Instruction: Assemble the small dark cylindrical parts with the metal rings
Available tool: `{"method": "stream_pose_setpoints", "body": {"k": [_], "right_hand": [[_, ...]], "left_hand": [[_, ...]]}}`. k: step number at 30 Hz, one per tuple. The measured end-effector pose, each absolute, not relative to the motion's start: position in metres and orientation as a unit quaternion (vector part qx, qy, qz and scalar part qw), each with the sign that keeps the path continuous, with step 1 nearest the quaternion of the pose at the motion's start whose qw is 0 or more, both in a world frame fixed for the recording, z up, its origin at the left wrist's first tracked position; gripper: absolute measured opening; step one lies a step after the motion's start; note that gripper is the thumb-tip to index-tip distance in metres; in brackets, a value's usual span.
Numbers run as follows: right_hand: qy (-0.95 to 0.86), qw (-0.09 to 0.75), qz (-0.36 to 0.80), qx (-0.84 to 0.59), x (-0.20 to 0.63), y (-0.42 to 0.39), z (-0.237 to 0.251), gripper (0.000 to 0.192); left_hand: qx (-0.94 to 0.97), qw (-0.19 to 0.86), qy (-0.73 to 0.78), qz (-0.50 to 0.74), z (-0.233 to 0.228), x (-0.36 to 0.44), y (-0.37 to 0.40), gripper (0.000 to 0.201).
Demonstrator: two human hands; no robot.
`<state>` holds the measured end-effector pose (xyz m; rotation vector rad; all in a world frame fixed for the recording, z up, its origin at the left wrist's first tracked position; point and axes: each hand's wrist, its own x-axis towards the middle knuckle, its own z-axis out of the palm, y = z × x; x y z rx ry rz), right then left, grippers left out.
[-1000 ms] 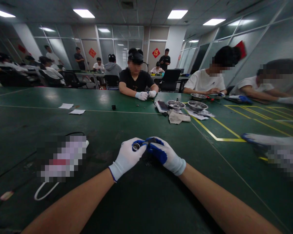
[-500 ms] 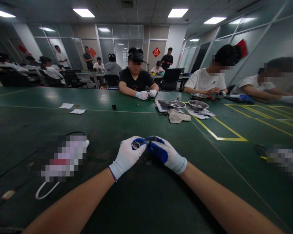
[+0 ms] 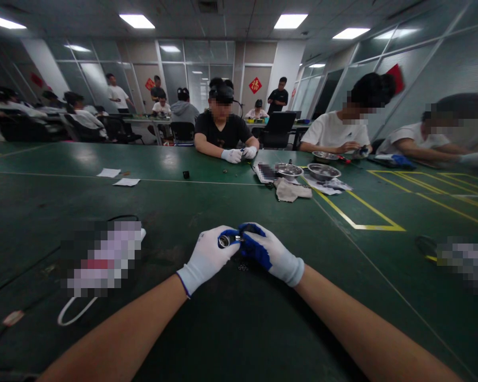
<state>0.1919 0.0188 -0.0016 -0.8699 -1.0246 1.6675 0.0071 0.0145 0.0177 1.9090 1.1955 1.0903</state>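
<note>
Fingers of both gloved hands pinch a small metal ring (image 3: 223, 241) above open green table (image 3: 231, 329).

Head view, forward-down, near green table (image 3: 239, 329).

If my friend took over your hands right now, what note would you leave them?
Left hand: gloved, gripping a small round metal part at the fingertips, above the green table.
Right hand: gloved, fingertips pressed to the same part; whether it holds a tool is too small to tell.
Nearby: a few tiny dark bits lie on the table just under the hands. A white loop of cord lies to the left.
Done: the part is picked up and held in both hands.
Left: the work on the part looks unfinished; the tiny bits are untouched.
</note>
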Motion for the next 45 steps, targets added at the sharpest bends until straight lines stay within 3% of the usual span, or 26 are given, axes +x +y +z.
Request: {"method": "stream_pose_setpoints", "body": {"k": [4, 10, 18, 24, 31, 35, 45], "right_hand": [[-0.463, 0.496, 0.624, -0.387, 0.191, 0.021, -0.005, 0.042], [-0.594, 0.479, 0.35, -0.543, 0.197, 0.026, -0.005, 0.026], [-0.625, 0.456, 0.272, -0.573, 0.204, 0.033, -0.017, 0.029], [-0.628, 0.47, 0.111, -0.61, 0.213, 0.041, -0.022, 0.019], [-0.718, 0.329, 0.115, -0.602, 0.222, 0.048, -0.02, 0.01], [-0.765, 0.299, 0.128, -0.556, 0.218, 0.056, -0.019, 0.023], [-0.757, 0.253, 0.051, -0.6, 0.209, 0.051, -0.013, 0.021]], "left_hand": [[0.728, 0.283, 0.466, 0.416, 0.017, 0.007, 0.014, 0.025], [0.716, 0.269, 0.486, 0.422, 0.013, 0.004, 0.02, 0.027], [0.723, 0.261, 0.492, 0.409, 0.016, 0.006, 0.017, 0.024], [0.722, 0.256, 0.492, 0.413, 0.016, 0.005, 0.019, 0.021], [0.737, 0.24, 0.501, 0.385, 0.016, 0.007, 0.016, 0.023], [0.739, 0.246, 0.501, 0.378, 0.019, 0.009, 0.014, 0.021], [0.735, 0.251, 0.497, 0.388, 0.019, 0.007, 0.014, 0.022]]}}
